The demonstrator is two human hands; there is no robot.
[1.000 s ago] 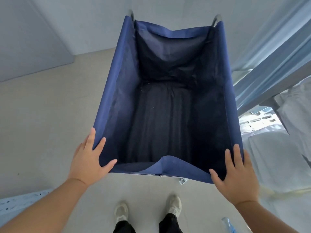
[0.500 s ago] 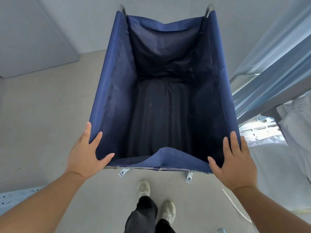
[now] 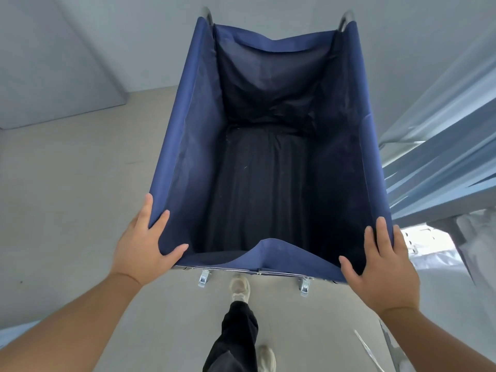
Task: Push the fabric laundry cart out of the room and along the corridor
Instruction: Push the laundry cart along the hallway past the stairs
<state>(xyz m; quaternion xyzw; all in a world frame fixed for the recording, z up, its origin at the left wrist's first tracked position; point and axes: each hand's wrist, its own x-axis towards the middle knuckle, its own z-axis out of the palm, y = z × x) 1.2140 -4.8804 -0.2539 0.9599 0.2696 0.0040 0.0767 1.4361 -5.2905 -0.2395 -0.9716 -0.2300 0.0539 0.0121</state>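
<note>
Far left: grey wall panel (image 3: 53,76) standing on pale floor (image 3: 67,197).

Left hand (image 3: 142,251): on the near-left corner of the fabric laundry cart (image 3: 188,146). Fingers straight and spread, lying up the outside of the left wall; thumb splayed along the near rim. Palm pressed to the corner, nothing curled round it.

Cart: centre of view, directly ahead of the person, on the floor. Dark blue fabric, open top, inside dark. Near rim sags in the middle. Two metal tube ends (image 3: 208,16) show above the far corners. Two casters (image 3: 203,277) visible under the near edge.

Below the cart: one light shoe (image 3: 239,287) forward, just behind the casters, dark trouser leg (image 3: 236,334) above it.

Right hand (image 3: 383,267): on the near-right corner, same posture. Fingers extended up the right wall, thumb out along the near rim, flat contact.

Right: blue slatted frame (image 3: 434,167) just beside the cart's right wall; contact cannot be told. White wrapped bedding (image 3: 440,264) below it.
</note>
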